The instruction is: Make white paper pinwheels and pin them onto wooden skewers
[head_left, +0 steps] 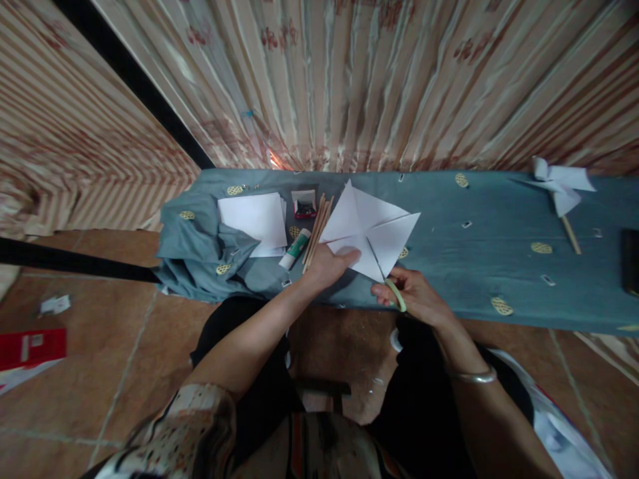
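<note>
A square of white paper (382, 199) is held up over the cloth, with slits running from its corners toward the middle. My left hand (329, 266) grips its lower left edge, thumb on top. In my right hand (412, 293) are scissors (396, 293) with pale green handles; their blades lie along the slit at the paper's near corner. Just left of the paper lie several thin wooden sticks (317, 229) and a green and white glue stick (295, 249). Behind these sits a small open box (304, 204) with dark little pieces inside.
A stack of white paper (254, 219) lies at the left on the blue-green cloth (479, 266), partly under a fold. A white paper pinwheel (562, 186) on a stick lies far right, near a dark object (630, 261). Striped curtains (349, 86) hang behind.
</note>
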A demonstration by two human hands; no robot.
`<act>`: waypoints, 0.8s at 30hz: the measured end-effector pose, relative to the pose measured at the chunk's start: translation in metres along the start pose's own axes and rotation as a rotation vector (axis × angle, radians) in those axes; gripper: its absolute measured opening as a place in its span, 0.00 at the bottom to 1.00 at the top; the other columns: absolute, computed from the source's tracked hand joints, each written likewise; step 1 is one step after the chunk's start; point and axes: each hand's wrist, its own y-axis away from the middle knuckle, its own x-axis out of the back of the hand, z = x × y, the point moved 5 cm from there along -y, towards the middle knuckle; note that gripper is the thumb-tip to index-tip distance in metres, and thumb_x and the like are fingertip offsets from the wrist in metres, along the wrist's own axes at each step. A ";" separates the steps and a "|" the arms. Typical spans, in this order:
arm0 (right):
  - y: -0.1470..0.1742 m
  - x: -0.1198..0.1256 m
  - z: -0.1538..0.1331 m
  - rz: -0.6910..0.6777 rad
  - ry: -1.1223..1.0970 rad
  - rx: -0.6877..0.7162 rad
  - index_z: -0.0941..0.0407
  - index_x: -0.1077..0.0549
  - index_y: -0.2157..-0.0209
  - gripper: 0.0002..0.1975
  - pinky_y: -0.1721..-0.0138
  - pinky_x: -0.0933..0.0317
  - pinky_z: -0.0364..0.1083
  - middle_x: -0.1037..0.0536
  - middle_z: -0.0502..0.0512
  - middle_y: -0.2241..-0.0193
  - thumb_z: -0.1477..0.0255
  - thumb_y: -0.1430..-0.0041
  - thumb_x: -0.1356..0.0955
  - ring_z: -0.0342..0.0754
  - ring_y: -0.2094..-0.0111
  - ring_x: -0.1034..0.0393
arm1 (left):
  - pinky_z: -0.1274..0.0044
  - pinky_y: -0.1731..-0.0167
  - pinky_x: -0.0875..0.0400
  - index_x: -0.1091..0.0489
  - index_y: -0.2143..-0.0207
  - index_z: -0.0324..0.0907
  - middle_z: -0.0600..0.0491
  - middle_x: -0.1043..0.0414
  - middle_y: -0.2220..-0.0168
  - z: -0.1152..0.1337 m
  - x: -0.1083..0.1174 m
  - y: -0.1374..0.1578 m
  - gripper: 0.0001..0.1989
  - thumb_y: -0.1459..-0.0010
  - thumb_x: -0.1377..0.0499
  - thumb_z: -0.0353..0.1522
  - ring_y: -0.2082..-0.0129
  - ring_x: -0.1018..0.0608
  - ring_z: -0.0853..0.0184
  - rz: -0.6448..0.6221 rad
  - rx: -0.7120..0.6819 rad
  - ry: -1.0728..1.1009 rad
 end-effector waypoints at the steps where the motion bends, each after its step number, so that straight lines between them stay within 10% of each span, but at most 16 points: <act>1: 0.000 0.000 0.000 0.000 0.005 0.009 0.57 0.26 0.73 0.25 0.78 0.39 0.41 0.26 0.47 0.83 0.56 0.70 0.20 0.41 0.81 0.34 | 0.68 0.49 0.28 0.26 0.57 0.38 0.44 0.20 0.56 0.004 -0.001 0.001 0.20 0.56 0.33 0.31 0.53 0.20 0.54 -0.011 -0.018 0.012; 24: -0.003 0.000 0.001 -0.023 0.047 0.042 0.57 0.26 0.77 0.25 0.78 0.39 0.41 0.27 0.47 0.83 0.52 0.68 0.21 0.40 0.81 0.35 | 0.70 0.51 0.27 0.27 0.52 0.36 0.43 0.20 0.56 0.006 -0.004 0.002 0.23 0.55 0.34 0.28 0.54 0.20 0.57 -0.040 -0.012 0.068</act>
